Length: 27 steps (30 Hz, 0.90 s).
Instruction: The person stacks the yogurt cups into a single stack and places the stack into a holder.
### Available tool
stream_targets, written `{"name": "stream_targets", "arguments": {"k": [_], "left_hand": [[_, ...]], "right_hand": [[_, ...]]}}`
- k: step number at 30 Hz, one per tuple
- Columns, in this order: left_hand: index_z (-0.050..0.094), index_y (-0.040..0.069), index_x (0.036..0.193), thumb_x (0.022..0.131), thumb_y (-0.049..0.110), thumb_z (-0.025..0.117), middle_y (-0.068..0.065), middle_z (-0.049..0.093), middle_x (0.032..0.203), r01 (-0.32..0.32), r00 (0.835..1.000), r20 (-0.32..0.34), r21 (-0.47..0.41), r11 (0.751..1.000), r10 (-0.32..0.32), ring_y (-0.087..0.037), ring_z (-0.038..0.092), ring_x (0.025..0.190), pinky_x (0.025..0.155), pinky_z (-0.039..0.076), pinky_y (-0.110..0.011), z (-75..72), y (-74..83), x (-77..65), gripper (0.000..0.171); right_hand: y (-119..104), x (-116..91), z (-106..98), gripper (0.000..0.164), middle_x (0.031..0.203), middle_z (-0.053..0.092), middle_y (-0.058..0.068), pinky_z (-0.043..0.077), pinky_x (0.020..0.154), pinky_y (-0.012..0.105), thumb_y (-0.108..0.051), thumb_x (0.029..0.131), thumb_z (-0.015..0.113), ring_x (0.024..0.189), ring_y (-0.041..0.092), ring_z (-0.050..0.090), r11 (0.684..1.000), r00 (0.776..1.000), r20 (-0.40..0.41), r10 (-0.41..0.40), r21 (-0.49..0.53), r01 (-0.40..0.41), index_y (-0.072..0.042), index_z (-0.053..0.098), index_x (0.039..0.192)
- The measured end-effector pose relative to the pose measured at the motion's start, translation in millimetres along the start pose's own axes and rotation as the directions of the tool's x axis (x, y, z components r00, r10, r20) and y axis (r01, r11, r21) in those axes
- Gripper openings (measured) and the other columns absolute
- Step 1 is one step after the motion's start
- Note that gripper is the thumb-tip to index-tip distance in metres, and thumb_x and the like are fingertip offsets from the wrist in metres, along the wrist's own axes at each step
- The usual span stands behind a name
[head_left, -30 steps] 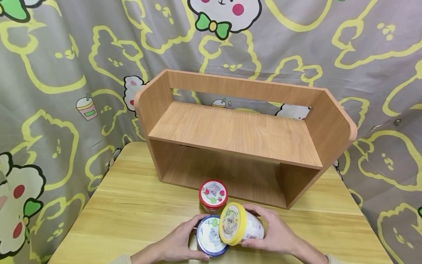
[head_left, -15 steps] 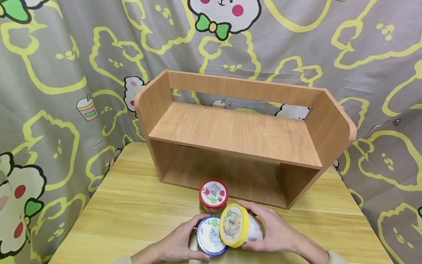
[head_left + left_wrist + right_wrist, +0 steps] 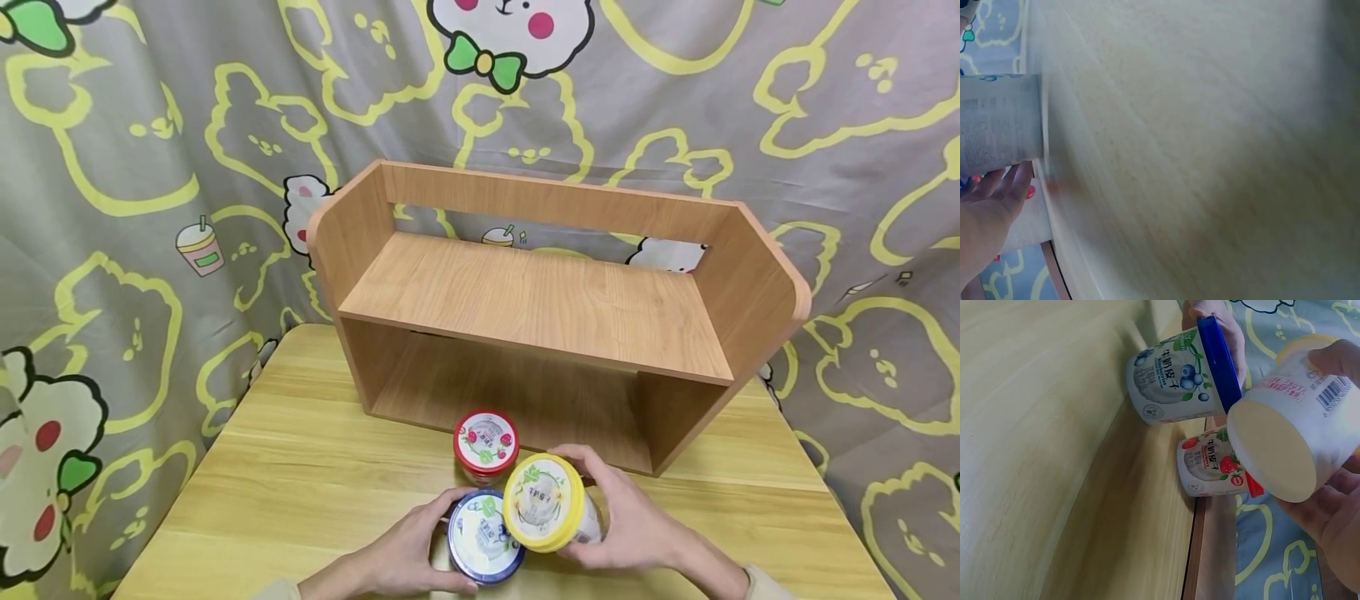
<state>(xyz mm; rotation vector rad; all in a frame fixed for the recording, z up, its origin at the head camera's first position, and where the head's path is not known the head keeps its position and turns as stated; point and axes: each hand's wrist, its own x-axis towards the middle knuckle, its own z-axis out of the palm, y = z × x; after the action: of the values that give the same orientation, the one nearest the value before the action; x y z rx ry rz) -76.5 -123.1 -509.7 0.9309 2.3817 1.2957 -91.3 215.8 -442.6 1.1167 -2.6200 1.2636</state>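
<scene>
My left hand [image 3: 408, 546] grips the side of a white paper tub with a blue lid [image 3: 483, 537], which stands upright on the table; its blueberry print shows in the right wrist view. My right hand [image 3: 633, 525] holds a tub with a yellow lid [image 3: 542, 500], tilted and raised off the table, its lid over the edge of the blue one. The bare underside of this yellow-lidded tub [image 3: 1272, 450] faces the right wrist camera. Just behind both stands a smaller-looking tub with a red lid [image 3: 486, 446] and strawberry print, touched by neither hand.
A two-tier wooden shelf [image 3: 536, 292] stands on the wood-grain table [image 3: 300, 467], its lower front edge close behind the red-lidded tub. A grey curtain [image 3: 247, 108] with yellow rabbit outlines hangs behind and around the table.
My right hand has turned the yellow-lidded tub so its lid faces more upward, and moved it slightly up and right. The left hand, the blue-lidded tub and the red-lidded tub stay in place.
</scene>
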Motion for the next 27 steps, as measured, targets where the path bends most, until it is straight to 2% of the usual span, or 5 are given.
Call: {"name": "stream_targets", "arguments": {"k": [3,6,13,20,27], "left_hand": [[0.035,0.026,0.158,0.083,0.049,0.089,0.004,0.063,0.146,-0.012,1.000,-0.003,0.002,1.000,0.012,-0.005,0.062,0.125,0.107,0.054,-0.025,0.4,-0.1,0.2,0.095],[0.036,0.025,0.158,0.083,0.049,0.089,0.004,0.063,0.146,-0.017,1.000,-0.003,0.007,1.000,0.017,-0.005,0.062,0.125,0.107,0.054,-0.026,0.7,-0.4,0.3,0.095],[0.035,0.026,0.157,0.083,0.048,0.089,0.002,0.061,0.149,-0.010,1.000,0.006,-0.001,1.000,0.010,-0.005,0.062,0.127,0.108,0.054,-0.025,0.4,0.5,0.0,0.095],[0.036,0.025,0.157,0.082,0.050,0.089,0.003,0.063,0.144,0.006,1.000,-0.004,0.002,1.000,-0.006,-0.002,0.063,0.122,0.108,0.053,-0.024,0.0,0.9,-0.6,0.096],[0.038,0.023,0.156,0.082,0.051,0.090,0.002,0.064,0.141,0.012,1.000,-0.013,0.012,1.000,-0.012,-0.001,0.063,0.118,0.106,0.054,-0.024,-0.6,1.6,-2.4,0.095]], "right_hand": [[0,2,-1,0.103,0.137,0.067,-0.007,0.057,0.099,0.030,-0.022,0.067,0.099,0.120,0.007,0.065,0.999,1.000,-0.025,-0.004,0.051,0.005,-0.019,0.041,0.153],[2,4,1,0.102,0.138,0.068,-0.001,0.057,0.101,0.030,-0.021,0.069,0.099,0.124,0.009,0.065,0.992,0.997,-0.062,-0.044,0.118,0.051,-0.013,0.042,0.153],[5,7,15,0.102,0.142,0.065,0.007,0.054,0.107,0.029,-0.013,0.069,0.097,0.131,0.009,0.063,0.956,0.990,-0.088,-0.107,0.266,0.127,-0.004,0.039,0.152],[5,11,33,0.103,0.142,0.064,0.012,0.053,0.111,0.030,-0.013,0.071,0.097,0.133,0.012,0.061,0.923,0.980,-0.111,-0.166,0.332,0.193,0.000,0.035,0.152],[4,13,46,0.104,0.139,0.065,0.013,0.054,0.110,0.031,-0.012,0.070,0.098,0.132,0.012,0.061,0.904,0.972,-0.137,-0.189,0.363,0.227,0.003,0.033,0.150]]}}
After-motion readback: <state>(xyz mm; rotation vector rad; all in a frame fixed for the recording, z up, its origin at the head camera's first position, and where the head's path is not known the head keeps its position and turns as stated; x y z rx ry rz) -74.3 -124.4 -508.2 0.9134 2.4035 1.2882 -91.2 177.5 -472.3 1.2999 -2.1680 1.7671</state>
